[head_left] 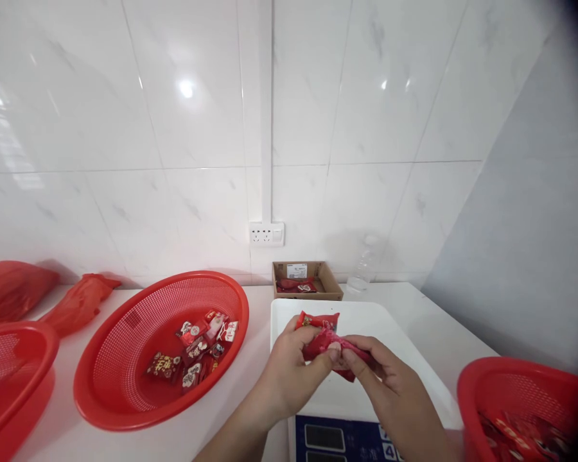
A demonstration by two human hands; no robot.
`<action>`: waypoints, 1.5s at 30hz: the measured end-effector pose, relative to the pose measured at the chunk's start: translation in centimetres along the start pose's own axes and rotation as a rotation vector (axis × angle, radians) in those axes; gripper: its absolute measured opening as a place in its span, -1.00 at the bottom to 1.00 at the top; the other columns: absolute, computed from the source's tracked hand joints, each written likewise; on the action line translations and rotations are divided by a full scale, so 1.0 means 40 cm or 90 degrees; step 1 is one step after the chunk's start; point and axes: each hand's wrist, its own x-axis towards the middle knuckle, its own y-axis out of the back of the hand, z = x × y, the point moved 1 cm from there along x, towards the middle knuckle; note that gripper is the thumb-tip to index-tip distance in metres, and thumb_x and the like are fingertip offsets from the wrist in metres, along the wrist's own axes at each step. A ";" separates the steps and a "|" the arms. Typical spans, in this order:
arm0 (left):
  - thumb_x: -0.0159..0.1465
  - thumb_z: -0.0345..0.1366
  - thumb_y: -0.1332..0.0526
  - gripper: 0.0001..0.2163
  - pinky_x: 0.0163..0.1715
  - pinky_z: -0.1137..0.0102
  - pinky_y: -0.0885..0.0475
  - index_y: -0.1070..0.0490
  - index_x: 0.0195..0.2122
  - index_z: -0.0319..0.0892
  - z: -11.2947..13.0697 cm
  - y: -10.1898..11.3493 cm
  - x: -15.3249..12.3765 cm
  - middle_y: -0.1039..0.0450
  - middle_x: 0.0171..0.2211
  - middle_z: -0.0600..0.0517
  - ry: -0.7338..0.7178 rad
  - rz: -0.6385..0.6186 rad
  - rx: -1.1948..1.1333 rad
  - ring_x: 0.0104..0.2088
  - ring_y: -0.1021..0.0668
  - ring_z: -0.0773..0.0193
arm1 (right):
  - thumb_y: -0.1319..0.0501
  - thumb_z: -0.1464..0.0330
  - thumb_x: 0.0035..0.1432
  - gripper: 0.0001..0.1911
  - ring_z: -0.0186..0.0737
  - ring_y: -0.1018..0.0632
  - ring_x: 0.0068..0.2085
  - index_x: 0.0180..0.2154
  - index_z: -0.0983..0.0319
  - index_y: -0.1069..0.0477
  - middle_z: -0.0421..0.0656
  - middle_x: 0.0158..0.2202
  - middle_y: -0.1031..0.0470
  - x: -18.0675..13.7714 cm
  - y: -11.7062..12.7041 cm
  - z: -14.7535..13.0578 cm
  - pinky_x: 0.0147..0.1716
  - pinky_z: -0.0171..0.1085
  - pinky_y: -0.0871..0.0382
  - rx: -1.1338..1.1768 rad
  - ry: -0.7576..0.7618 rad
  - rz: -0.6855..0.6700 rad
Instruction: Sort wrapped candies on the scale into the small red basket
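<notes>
Over the white pan of a digital scale [361, 327], both my hands grip a small red pouch [320, 345] with pinkish gathered material in its middle. My left hand [289, 366] is closed on its left side, thumb and fingers pinching near the centre. With thumb and fingertips pressed together, my right hand [390, 378] pinches the right side. A shiny red printed packet [325, 319] shows at the top of the pouch, just behind my left fingers; whether it lies inside cannot be made out.
A red plastic basket [158, 282] with several small packets stands to the left. Another red basket [505, 369] with packets is at the right. A cardboard box [332, 296] and a clear bottle [361, 273] stand by the wall; red plastic bags [14, 289] lie far left.
</notes>
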 end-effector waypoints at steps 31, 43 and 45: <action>0.20 -0.10 -0.14 -0.72 -0.27 0.36 -0.31 -0.38 -0.48 -0.22 0.007 -0.006 -0.013 -0.38 -0.44 0.02 0.011 -0.105 -0.146 -0.34 -0.42 0.25 | -0.15 0.10 0.05 -0.68 -0.31 -0.38 -0.53 -0.50 0.21 -0.37 -0.25 -0.60 -0.38 -0.017 -0.004 -0.024 -0.51 -0.35 -0.32 0.078 0.003 -0.036; 0.12 -0.04 -0.21 -0.67 -0.39 0.41 -0.29 -0.37 -0.52 -0.24 -0.013 -0.005 -0.006 -0.34 -0.53 0.05 0.069 -0.171 -0.338 -0.47 -0.38 0.34 | -0.15 0.12 0.07 -0.68 -0.30 -0.34 -0.50 -0.52 0.22 -0.37 -0.25 -0.57 -0.34 -0.023 -0.014 -0.020 -0.48 -0.33 -0.26 0.091 0.056 -0.041; 0.11 -0.01 -0.21 -0.65 -0.39 0.41 -0.28 -0.37 -0.52 -0.25 -0.010 -0.004 -0.007 -0.33 -0.53 0.05 0.085 -0.164 -0.342 -0.48 -0.37 0.35 | -0.15 0.12 0.07 -0.69 -0.30 -0.35 -0.48 -0.50 0.22 -0.38 -0.24 -0.55 -0.36 -0.020 -0.015 -0.018 -0.47 -0.33 -0.27 0.121 0.040 -0.048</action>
